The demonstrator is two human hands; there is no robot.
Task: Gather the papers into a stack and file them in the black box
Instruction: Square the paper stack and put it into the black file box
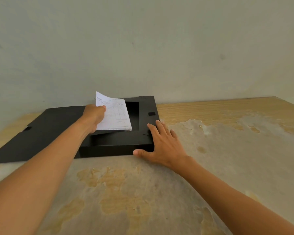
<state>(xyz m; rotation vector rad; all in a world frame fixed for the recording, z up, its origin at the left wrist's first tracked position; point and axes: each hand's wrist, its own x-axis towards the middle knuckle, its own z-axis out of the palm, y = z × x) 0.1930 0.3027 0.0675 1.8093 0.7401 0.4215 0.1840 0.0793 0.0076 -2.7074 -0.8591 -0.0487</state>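
A black box (119, 147) lies open on the table, its lid (46, 129) folded flat out to the left. My left hand (93, 117) grips the left edge of a stack of white printed papers (115, 116) and holds it tilted just above the box's opening, the far corner curling upward. My right hand (161, 143) rests flat with fingers spread on the box's near right corner, thumb against its front wall. The box's inside shows dark beneath and to the right of the papers.
The wooden table (227, 150) has a worn, peeling surface. A pale wall (143, 48) rises directly behind the box. The table's right edge runs off at the far right.
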